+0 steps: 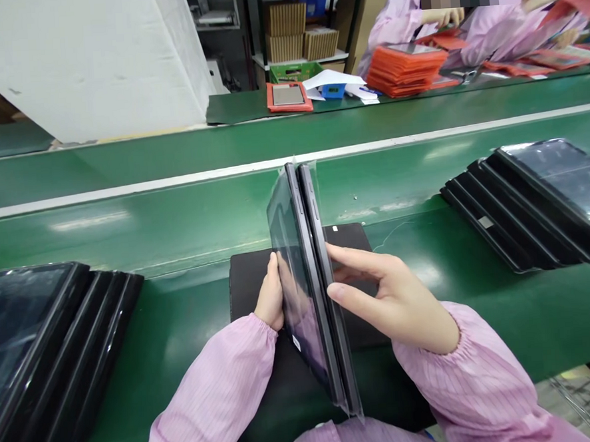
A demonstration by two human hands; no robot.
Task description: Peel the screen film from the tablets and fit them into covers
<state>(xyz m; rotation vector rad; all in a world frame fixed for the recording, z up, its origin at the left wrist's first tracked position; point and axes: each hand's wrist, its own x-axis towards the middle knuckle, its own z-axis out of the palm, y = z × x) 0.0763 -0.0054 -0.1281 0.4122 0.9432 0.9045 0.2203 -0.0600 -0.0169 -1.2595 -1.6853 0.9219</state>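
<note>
Two black tablets (pixel 312 286) in clear plastic wrap stand on edge, pressed together, over a black mat (pixel 248 277) on the green table. My left hand (pixel 271 296) grips the left face of the pair, fingers curled against the screen. My right hand (pixel 379 296) presses its fingers against the right face. Both hands hold the pair upright between them.
A fanned stack of black tablets (pixel 48 356) lies at the left, another stack (pixel 538 199) at the right. A green conveyor belt (pixel 174 208) runs behind. Across it are orange sleeves (pixel 403 67), an orange tray (pixel 288 96), shelves with cartons and other people in pink sleeves (pixel 393 21).
</note>
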